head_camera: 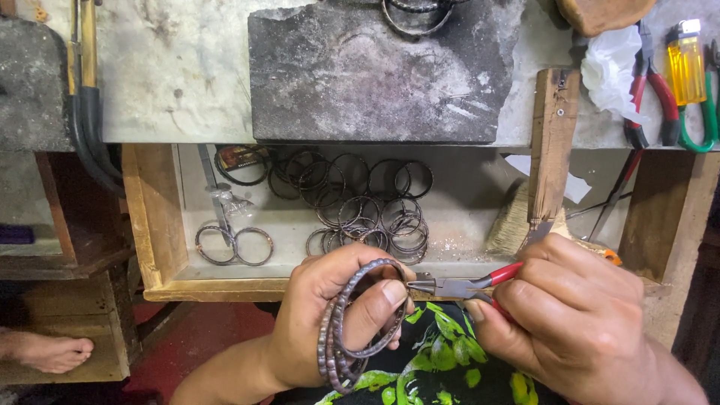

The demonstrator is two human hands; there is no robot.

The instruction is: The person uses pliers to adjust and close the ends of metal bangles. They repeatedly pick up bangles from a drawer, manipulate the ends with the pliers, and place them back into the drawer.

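Note:
My left hand [330,307] holds a stack of several dull beaded metal bangles [352,330], thumb pressed on the top one. My right hand [577,315] grips red-handled pliers [465,285], whose jaws touch the upper edge of the top bangle beside my left thumb. Both hands hover over my lap, just in front of an open wooden drawer [157,225]. Several more dark bangles [360,202] lie loose in the drawer.
A dark stone block [375,75] sits on the bench top. A wooden peg [553,142] juts out at right, with a brush [514,221] below it. Red and green pliers [660,105], a yellow lighter [686,64] and white tissue [611,64] lie at top right. A bare foot [49,352] shows at lower left.

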